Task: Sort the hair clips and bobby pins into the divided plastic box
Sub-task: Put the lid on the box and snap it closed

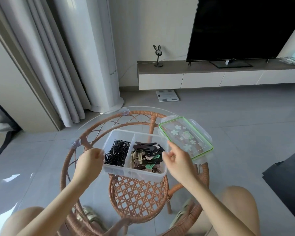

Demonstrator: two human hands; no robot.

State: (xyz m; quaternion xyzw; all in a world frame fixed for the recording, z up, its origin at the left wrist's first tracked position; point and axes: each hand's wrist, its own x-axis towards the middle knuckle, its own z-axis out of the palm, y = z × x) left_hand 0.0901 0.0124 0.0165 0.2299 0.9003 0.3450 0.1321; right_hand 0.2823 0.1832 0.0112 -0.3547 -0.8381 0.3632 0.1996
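The clear divided plastic box (pixel 119 169) sits in the middle of the round glass table. Its left compartment holds a heap of black bobby pins (pixel 117 153). Brown, black, beige and green hair clips (pixel 147 155) fill the right compartment. My left hand (pixel 90 159) is at the box's left wall, fingers curled round the rim. At the right wall, my right hand (pixel 176 158) pinches the rim with the thumb inside, and its index finger points up.
The box's lid (pixel 186 137), clear with a green seal and flower print, lies flat on the table just right of the box. The glass top (pixel 41 167) rests on a rattan frame (pixel 138 193). My knees are under the near edge.
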